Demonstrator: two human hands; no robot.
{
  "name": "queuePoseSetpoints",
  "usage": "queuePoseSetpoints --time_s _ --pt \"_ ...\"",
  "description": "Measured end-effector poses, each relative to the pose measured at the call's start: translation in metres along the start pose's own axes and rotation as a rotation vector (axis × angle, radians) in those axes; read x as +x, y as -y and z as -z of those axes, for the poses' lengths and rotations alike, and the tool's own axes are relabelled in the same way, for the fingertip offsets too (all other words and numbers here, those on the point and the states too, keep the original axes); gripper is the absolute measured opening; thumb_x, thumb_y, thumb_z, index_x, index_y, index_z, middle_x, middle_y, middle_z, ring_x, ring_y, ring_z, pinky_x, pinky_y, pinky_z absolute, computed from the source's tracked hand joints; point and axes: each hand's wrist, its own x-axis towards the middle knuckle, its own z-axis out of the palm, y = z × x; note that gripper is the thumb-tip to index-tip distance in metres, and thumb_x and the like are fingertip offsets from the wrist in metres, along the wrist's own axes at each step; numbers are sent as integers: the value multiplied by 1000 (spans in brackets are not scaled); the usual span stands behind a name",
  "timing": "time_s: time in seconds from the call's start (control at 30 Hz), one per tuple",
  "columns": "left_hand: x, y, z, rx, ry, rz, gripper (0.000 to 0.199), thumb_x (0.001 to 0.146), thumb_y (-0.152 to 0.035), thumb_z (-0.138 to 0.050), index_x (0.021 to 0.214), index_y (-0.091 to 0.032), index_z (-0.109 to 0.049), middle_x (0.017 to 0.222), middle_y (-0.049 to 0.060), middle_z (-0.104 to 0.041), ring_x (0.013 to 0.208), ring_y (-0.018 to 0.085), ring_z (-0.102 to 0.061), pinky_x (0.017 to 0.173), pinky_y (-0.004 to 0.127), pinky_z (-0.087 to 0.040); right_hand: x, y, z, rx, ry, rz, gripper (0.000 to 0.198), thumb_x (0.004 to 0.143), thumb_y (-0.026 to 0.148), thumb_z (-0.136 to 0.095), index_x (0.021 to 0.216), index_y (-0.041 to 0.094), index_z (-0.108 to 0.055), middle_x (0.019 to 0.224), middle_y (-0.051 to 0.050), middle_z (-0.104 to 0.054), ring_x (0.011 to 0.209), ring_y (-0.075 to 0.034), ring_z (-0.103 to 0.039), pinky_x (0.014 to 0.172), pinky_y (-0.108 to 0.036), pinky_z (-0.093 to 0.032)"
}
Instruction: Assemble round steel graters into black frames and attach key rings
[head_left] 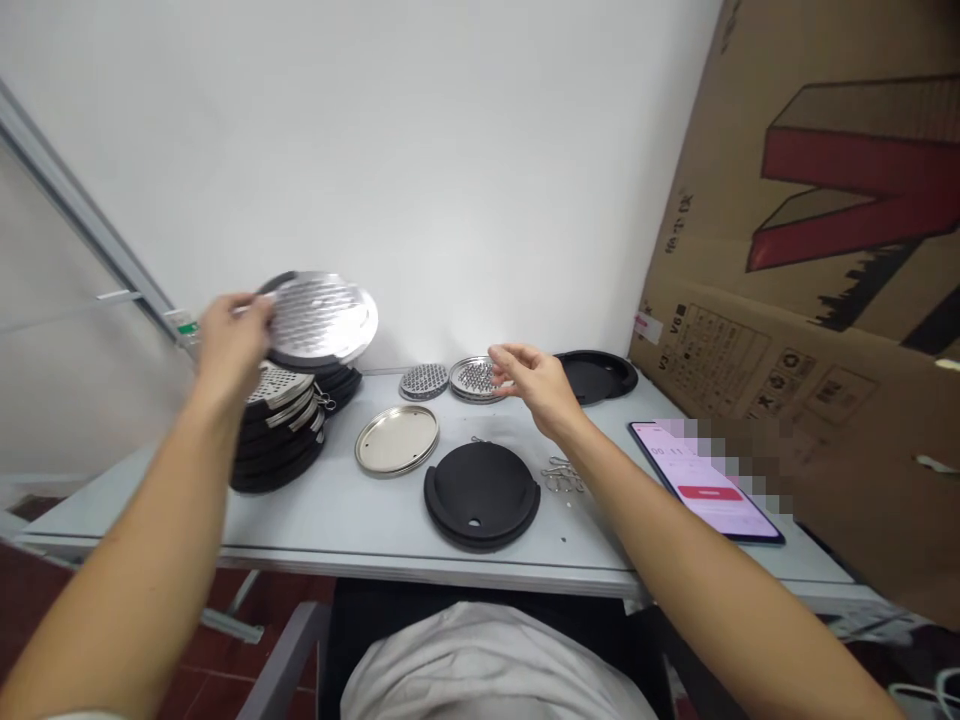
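Note:
My left hand (236,335) grips the edge of a round, textured metal grater disc with a black rim (319,318), tilted and slightly blurred. It is held above a stack of similar black-rimmed discs (279,450) at the left. My right hand (531,385) is raised, fingers loosely apart and holding nothing visible. Behind its fingertips lie stacked metal grater discs (472,378), partly covered by the hand. Below and to the left of that hand, a round black plate (482,492) with a small hole rests on the table. Small metal clips and rings (561,476) lie beside it.
Shallow metal lids (397,440) lie at centre left, with another grater disc (424,380) behind. Black rims (600,376) sit by the wall. A phone (705,485) lies on the right of the white table (390,520), next to a large cardboard box (810,400).

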Motion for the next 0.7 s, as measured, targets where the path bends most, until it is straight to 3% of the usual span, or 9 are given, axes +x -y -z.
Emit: queuePoseSetpoints --time_s 0.07,0.13,0.23,0.3,0.43,0.53,0.6,0.7 --pt "-29 -27 -39 -52 51 -28 37 87 -41 -57 113 -15 -61 99 7 -69 89 23 -66 84 43 -56 -1 3 1 -40 11 88 48 71 48 -79 110 22 -67 100 -6 -70 88 -17 -67 70 -25 -57" --pt "-63 -49 -79 -214 196 -50 30 86 -35 -60 108 -15 -63 99 8 -71 90 22 -67 85 39 -55 0 3 5 -68 -1 62 56 70 46 -80 118 24 -63 111 -7 -69 96 -19 -67 73 -27 -57" --pt "-108 -63 -125 -441 315 -8 28 84 -36 -64 104 -16 -63 102 9 -71 93 23 -67 83 35 -55 6 0 14 -146 -58 -54 55 59 37 -88 107 19 -67 103 -10 -73 87 -22 -70 65 -28 -59" --pt "-125 -60 -141 -568 363 85 35 80 -38 -69 106 -16 -61 103 9 -71 92 23 -68 80 34 -55 9 -3 19 -162 -53 -125 46 54 29 -91 93 16 -70 93 -12 -76 79 -24 -71 61 -30 -59" --pt "-133 -42 -141 -765 455 272 54 69 -41 -80 110 -15 -57 102 10 -70 86 20 -68 74 29 -55 13 -5 22 -87 20 -211 36 54 19 -90 84 13 -72 87 -13 -77 75 -25 -73 63 -33 -61" --pt "-138 -31 -127 -725 418 309 45 79 -44 -70 113 -18 -58 104 8 -68 79 16 -66 62 24 -53 16 3 30 13 48 -255 33 57 14 -88 86 12 -72 88 -13 -77 77 -27 -73 66 -36 -62" --pt "-149 -26 -115 -636 433 322 40 85 -38 -62 122 -25 -57 108 6 -66 74 15 -64 52 22 -50 21 11 40 84 -20 -233 29 61 9 -85 86 12 -71 85 -12 -77 76 -26 -73 66 -37 -63" --pt "-171 -22 -102 -539 610 336 50 85 -24 -56 133 -35 -52 115 3 -65 72 15 -64 50 23 -50 28 22 57 242 -159 -163 14 74 10 -75 85 16 -68 80 -6 -77 72 -20 -72 65 -32 -63"
